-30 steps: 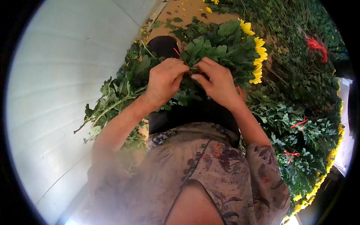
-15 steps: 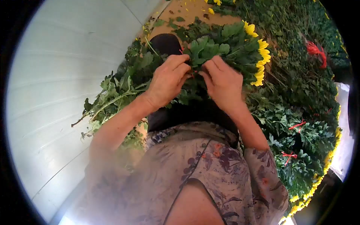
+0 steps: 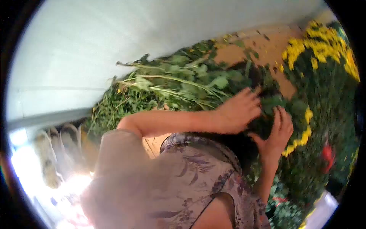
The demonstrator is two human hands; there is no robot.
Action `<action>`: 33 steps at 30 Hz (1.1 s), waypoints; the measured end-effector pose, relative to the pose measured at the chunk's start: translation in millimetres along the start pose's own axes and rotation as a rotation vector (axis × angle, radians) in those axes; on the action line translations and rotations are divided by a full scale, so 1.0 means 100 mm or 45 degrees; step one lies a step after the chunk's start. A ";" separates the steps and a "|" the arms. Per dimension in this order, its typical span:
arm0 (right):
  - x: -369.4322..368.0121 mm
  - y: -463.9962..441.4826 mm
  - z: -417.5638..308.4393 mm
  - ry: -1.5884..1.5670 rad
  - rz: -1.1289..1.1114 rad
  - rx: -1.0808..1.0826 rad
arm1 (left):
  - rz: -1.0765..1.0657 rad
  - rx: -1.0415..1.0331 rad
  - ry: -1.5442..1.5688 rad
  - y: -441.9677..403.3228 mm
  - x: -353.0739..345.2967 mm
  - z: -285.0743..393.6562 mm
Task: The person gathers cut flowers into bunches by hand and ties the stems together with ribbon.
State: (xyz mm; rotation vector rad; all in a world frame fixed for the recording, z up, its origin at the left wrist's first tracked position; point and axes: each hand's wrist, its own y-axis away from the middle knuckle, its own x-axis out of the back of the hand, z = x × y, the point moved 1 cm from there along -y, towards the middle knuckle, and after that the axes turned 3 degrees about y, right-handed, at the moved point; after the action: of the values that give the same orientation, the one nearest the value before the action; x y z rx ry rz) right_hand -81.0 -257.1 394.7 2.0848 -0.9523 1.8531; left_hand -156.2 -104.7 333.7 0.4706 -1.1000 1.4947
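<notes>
A bunch of yellow chrysanthemums [image 3: 305, 134] lies across my lap, its flower heads toward the right and its leaves dark and blurred. My right hand [image 3: 277, 131] curves round the leafy part, thumb on the near side and fingers on the far side. Against the stem side of the same bunch rests my left hand [image 3: 238, 110], its fingers spread and slightly bent. The red tie on this bunch cannot be made out now. Loose leafy stems [image 3: 171, 82] lie beyond my left forearm.
A pale wall [image 3: 95, 49] runs along the far left. Many bundled chrysanthemums [image 3: 316, 49] with yellow heads are heaped at the right, with red ties [image 3: 328, 154] among them. Brown floor or board [image 3: 276, 47] shows between, scattered with leaf bits.
The view has turned, so the wall and loose stems now sit higher. My hands have left their pinch at the red tie; the left fingers have spread and the right curves round the bunch.
</notes>
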 end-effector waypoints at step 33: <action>-0.11 0.41 1.70 0.368 -0.378 0.256 | -0.041 1.449 0.688 2.67 1.52 -0.95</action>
State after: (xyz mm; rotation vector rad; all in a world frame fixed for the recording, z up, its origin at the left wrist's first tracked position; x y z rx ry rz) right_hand 34.4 -376.5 339.8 1.8623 -0.3803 2.0772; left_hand -414.6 85.3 310.7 0.7654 0.2640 1.9651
